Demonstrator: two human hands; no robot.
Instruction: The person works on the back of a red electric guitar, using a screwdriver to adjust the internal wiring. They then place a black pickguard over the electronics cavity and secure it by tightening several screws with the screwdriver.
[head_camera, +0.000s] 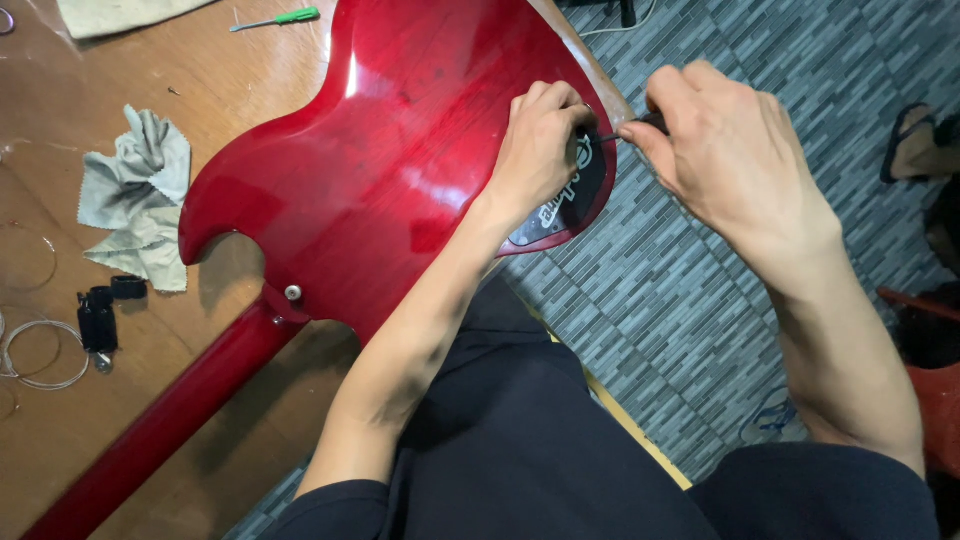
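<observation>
Two bare hands work at the edge of a glossy red solid-body electric guitar (380, 150) lying back-up on a brown wooden surface (60, 440).

Its body overhangs the surface's right edge above a grey patterned tile floor (680, 300), and its red neck (150, 430) runs down to the lower left. The left hand (540, 145) rests on the guitar's back, fingers curled against a dark oval cover plate (570, 195) near the rim. The right hand (720, 150) has its fingers closed round the dark handle of a small screwdriver (630, 128), whose thin shaft points at the plate beside the left fingertips. Well apart on the surface lie a crumpled grey cloth (140, 195), a green-handled screwdriver (280, 19), a small black tool (98, 322) and coiled wire strings (40, 352).
</observation>
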